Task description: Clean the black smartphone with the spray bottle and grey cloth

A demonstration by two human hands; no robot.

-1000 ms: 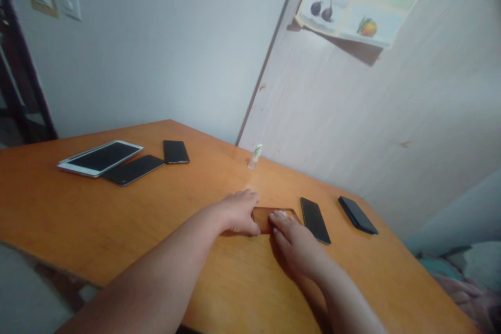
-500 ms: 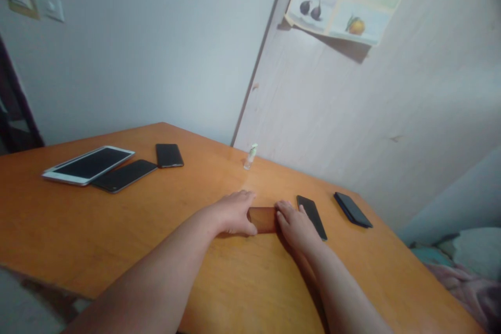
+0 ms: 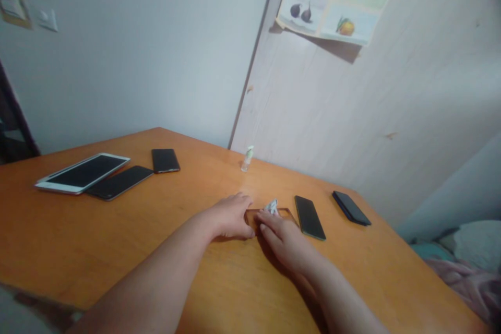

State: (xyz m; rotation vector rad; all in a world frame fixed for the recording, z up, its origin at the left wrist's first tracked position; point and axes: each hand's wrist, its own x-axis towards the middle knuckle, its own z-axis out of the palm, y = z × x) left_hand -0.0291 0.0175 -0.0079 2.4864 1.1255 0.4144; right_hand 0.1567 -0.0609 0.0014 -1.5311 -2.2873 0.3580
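Observation:
A brown phone case (image 3: 287,214) lies flat on the table, with a cutout at its right end. My left hand (image 3: 234,215) grips its left end, thumb on the near edge and fingers at the far edge. Over the middle of the case, my right hand (image 3: 279,229) presses a crumpled white tissue (image 3: 272,205) that pokes out beyond its fingers; most of it is hidden under the hand. Just right of the case lies a dark phone (image 3: 309,217), screen up.
A small clear spray bottle (image 3: 246,159) stands near the far table edge. At left lie a white tablet (image 3: 62,182), a dark phone (image 3: 121,181) touching it and another dark phone (image 3: 165,160). A dark phone in a blue cover (image 3: 351,208) lies near the right edge.
My right hand has slid left along the case, uncovering its right end and showing the white tissue. My left hand stays on the left end. The view has shifted slightly.

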